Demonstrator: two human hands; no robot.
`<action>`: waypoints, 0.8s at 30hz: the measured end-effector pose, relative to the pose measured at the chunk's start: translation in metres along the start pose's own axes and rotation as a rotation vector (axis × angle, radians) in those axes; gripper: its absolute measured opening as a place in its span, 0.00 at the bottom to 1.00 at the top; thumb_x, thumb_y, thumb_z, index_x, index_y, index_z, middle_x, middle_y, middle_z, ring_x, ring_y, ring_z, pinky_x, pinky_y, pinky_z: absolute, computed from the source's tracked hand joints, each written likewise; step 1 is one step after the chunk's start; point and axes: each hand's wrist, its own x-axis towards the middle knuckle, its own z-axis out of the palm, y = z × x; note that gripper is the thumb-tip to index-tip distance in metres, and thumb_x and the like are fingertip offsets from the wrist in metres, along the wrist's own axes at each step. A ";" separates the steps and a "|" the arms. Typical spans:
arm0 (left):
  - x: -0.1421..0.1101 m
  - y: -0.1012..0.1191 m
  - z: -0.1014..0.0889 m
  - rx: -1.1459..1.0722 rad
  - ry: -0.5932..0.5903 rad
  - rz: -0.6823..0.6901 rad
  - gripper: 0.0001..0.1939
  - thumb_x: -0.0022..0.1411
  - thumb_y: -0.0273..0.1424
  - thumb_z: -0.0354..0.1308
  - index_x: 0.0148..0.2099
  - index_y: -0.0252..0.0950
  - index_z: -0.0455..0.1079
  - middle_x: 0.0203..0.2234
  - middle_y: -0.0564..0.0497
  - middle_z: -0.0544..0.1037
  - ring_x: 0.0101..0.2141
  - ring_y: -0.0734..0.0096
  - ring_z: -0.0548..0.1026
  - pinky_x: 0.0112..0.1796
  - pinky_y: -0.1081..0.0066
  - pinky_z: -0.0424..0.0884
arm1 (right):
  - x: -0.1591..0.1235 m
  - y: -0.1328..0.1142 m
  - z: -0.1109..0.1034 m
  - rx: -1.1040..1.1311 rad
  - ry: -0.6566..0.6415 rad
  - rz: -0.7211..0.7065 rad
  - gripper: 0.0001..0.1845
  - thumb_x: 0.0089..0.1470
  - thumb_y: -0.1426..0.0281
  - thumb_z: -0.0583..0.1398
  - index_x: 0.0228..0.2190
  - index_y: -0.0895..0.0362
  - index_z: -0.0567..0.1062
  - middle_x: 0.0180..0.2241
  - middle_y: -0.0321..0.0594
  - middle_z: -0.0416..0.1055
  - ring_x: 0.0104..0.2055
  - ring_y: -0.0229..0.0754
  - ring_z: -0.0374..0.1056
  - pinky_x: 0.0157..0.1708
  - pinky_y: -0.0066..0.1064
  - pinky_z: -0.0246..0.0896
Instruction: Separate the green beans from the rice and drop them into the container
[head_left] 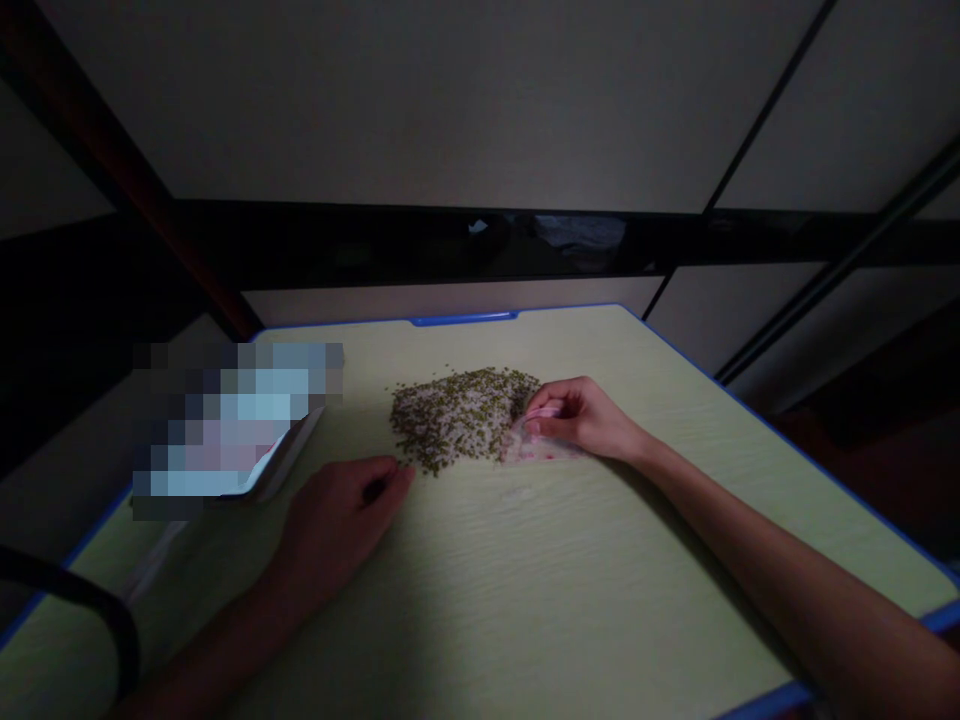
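A loose pile of small green and whitish grains point(457, 415) lies on the pale table point(525, 600). My right hand point(581, 415) is at the pile's right edge, its thumb and fingers closed on a clear plastic bag with pink markings point(551, 450). The bag lies flattened against the tabletop beside the grains. At the pile's near left edge, my left hand point(352, 510) has its thumb and index finger pinched together by a few stray grains. Whatever may be between those fingertips is too small to tell.
A bright-screened device, partly blurred out point(247, 430), leans at the table's left side. A dark curved cable or bar point(97, 600) crosses the lower left. Blue edging point(465, 319) rims the table, and pale panels point(450, 100) stand behind it.
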 end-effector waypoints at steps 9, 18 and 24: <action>-0.002 -0.003 0.000 0.010 0.003 0.013 0.19 0.54 0.42 0.41 0.17 0.38 0.51 0.13 0.57 0.58 0.19 0.73 0.61 0.24 0.73 0.51 | 0.001 0.002 0.007 0.017 0.046 -0.007 0.15 0.37 0.63 0.65 0.23 0.63 0.72 0.15 0.31 0.61 0.17 0.27 0.51 0.16 0.21 0.45; -0.001 0.000 0.000 0.002 0.003 0.016 0.18 0.53 0.42 0.41 0.17 0.38 0.52 0.13 0.57 0.58 0.19 0.73 0.61 0.23 0.73 0.51 | 0.004 0.000 0.013 0.015 -0.005 -0.036 0.14 0.37 0.65 0.65 0.24 0.63 0.72 0.17 0.33 0.64 0.19 0.29 0.55 0.19 0.23 0.50; -0.001 0.000 -0.001 0.009 0.011 0.018 0.19 0.53 0.42 0.41 0.17 0.38 0.52 0.13 0.57 0.57 0.19 0.74 0.61 0.23 0.73 0.51 | 0.004 -0.002 0.013 0.108 -0.185 -0.039 0.11 0.37 0.69 0.66 0.23 0.62 0.73 0.22 0.36 0.70 0.24 0.32 0.64 0.25 0.24 0.59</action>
